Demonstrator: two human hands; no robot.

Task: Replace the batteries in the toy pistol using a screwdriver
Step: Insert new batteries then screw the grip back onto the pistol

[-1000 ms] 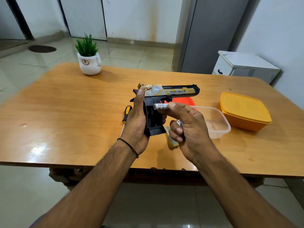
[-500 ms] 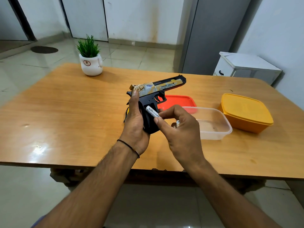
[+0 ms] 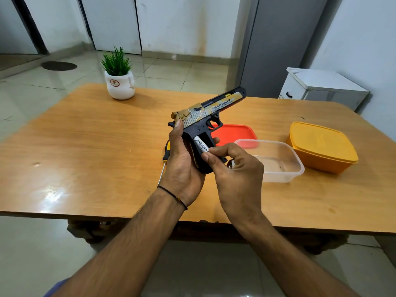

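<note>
The black and gold toy pistol (image 3: 211, 110) is held above the table, barrel tilted up to the right. My left hand (image 3: 182, 166) grips its handle from the left, thumb near the hammer. A white battery (image 3: 201, 145) lies slanted in the open grip, pinched by the thumb and forefinger of my right hand (image 3: 235, 174). A second battery (image 3: 231, 163) shows under my right fingers. The yellow-and-black screwdriver (image 3: 165, 155) lies on the table behind my left hand, mostly hidden.
A clear plastic tub (image 3: 278, 161) stands right of my hands, a red lid (image 3: 235, 133) behind it and a closed orange box (image 3: 321, 146) farther right. A potted plant (image 3: 119, 80) sits at the table's far left. A white cabinet (image 3: 321, 88) stands beyond the wooden table (image 3: 85, 146).
The pistol's barrel has tilted up from level. My right hand has brought the battery from in front of the grip down into the open handle.
</note>
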